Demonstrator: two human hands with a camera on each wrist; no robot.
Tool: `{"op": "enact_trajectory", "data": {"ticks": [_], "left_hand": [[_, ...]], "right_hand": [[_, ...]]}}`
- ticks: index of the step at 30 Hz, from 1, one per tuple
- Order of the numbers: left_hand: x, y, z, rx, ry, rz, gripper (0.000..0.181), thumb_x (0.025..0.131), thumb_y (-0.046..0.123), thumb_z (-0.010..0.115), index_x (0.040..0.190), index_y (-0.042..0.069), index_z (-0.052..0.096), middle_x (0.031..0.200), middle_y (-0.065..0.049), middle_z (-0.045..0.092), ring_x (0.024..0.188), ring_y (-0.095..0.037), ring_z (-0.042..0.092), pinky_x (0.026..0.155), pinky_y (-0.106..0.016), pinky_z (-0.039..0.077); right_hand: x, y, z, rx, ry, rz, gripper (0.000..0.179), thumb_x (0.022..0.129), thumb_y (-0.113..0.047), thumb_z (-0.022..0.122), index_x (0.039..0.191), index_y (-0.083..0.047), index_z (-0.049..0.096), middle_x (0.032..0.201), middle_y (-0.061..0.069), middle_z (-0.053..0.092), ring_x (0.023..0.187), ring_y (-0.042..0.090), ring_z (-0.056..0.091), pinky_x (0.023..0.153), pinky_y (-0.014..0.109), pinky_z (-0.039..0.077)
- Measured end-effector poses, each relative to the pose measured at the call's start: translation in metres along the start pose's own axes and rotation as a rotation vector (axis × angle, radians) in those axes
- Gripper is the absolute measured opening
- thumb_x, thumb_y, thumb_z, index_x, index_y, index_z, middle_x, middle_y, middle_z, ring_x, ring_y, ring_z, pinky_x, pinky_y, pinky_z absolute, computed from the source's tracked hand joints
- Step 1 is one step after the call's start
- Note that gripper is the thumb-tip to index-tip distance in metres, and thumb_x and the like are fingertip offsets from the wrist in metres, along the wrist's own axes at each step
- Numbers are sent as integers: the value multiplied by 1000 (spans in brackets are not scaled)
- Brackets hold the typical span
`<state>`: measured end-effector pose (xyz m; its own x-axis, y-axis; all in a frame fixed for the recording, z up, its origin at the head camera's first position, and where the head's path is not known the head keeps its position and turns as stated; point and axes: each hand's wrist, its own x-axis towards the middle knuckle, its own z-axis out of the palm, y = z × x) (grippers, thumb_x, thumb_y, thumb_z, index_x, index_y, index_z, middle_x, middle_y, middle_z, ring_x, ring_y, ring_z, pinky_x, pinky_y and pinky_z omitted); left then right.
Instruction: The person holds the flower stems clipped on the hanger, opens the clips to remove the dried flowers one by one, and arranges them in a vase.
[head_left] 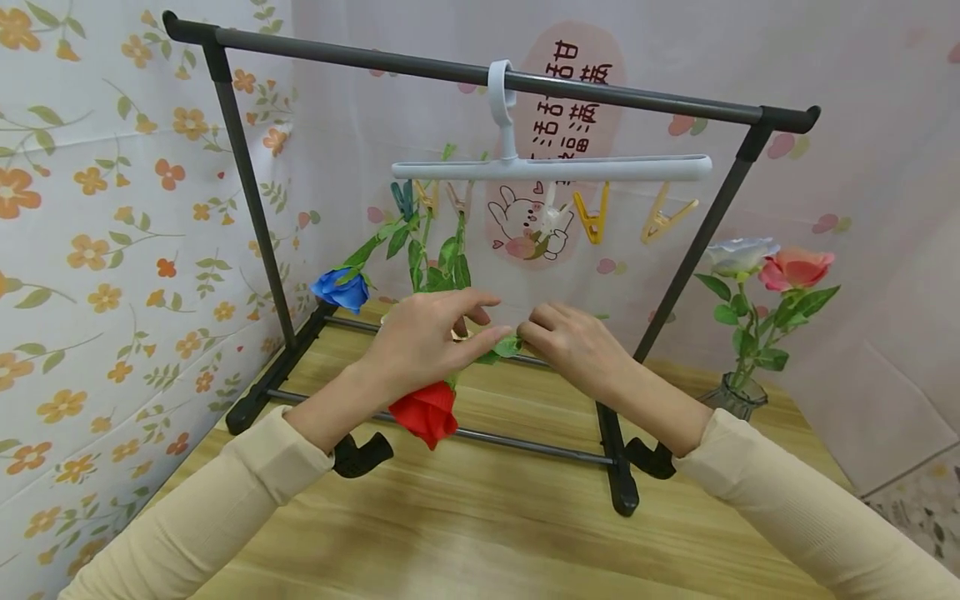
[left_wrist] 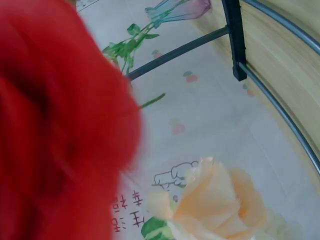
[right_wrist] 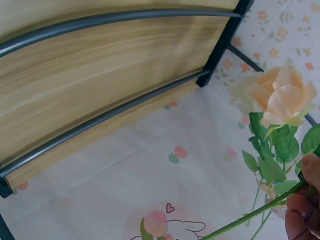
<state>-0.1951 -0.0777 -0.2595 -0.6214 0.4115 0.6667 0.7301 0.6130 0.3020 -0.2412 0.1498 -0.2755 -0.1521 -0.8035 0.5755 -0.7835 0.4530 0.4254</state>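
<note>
A red rose [head_left: 429, 414] hangs head-down below my left hand [head_left: 423, 337], its leafy stem [head_left: 504, 347] running across to my right hand [head_left: 573, 340]. The right fingers [right_wrist: 305, 202] pinch that green stem [right_wrist: 250, 216] in the right wrist view. My left thumb and forefinger stand apart over the flower and leaves; the palm side is hidden. Red petals [left_wrist: 60, 130] fill much of the left wrist view. Behind the hands, a white hanger [head_left: 551, 169] carries pegs, with a blue rose [head_left: 342, 289] and a peach rose [right_wrist: 282, 95] hanging head-down.
The hanger hooks over the bar of a dark metal rack [head_left: 360, 58]. Yellow pegs [head_left: 592, 215] hang on its right side, and a white rose [head_left: 551, 221] near its middle. A glass vase [head_left: 738, 398] with white and pink roses stands at right on the wooden table [head_left: 480, 533].
</note>
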Motion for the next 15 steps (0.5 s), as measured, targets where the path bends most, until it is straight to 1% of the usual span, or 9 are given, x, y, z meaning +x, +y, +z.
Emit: {"op": "enact_trajectory", "data": {"ticks": [3, 5, 8, 11, 13, 15], "left_hand": [[2, -3, -2, -46, 129, 57, 24, 93, 20, 67, 110, 5, 72, 84, -4, 75, 65, -11, 65, 58, -22, 49], [4, -6, -3, -61, 214, 85, 20, 92, 14, 66, 107, 3, 73, 82, -5, 74, 64, -11, 62, 55, -22, 46], [6, -12, -4, -64, 321, 97, 17, 91, 10, 67, 105, 2, 73, 84, -8, 72, 65, -13, 61, 57, -23, 46], [7, -19, -4, -48, 399, 58, 18, 91, 9, 67, 106, 1, 72, 87, -11, 69, 68, -18, 59, 62, -25, 46], [7, -24, -3, -50, 430, 9, 22, 91, 9, 67, 111, 0, 70, 93, -15, 66, 73, -23, 57, 65, -27, 46], [7, -28, -3, -58, 443, -53, 29, 91, 11, 67, 117, 0, 67, 103, -17, 64, 81, -28, 55, 69, -30, 45]], "right_hand": [[-4, -2, -3, 17, 16, 13, 20, 75, 0, 80, 82, -5, 63, 75, 5, 55, 64, 16, 51, 55, 26, 45], [-7, -4, -6, 32, 25, 29, 21, 74, 1, 81, 84, -6, 64, 77, 5, 57, 67, 17, 54, 57, 27, 48], [-13, -6, -9, 57, 33, 59, 22, 72, -1, 82, 87, -7, 66, 79, 4, 59, 71, 18, 58, 59, 28, 51], [-19, -9, -11, 82, 44, 91, 23, 72, 1, 82, 88, -6, 68, 80, 4, 60, 71, 17, 58, 59, 28, 51], [-23, -10, -14, 101, 56, 112, 24, 71, 4, 82, 89, -5, 69, 81, 5, 61, 70, 16, 58, 60, 28, 51], [-27, -12, -17, 126, 73, 140, 25, 69, 7, 81, 89, -4, 70, 82, 6, 62, 69, 16, 58, 59, 29, 52]]}}
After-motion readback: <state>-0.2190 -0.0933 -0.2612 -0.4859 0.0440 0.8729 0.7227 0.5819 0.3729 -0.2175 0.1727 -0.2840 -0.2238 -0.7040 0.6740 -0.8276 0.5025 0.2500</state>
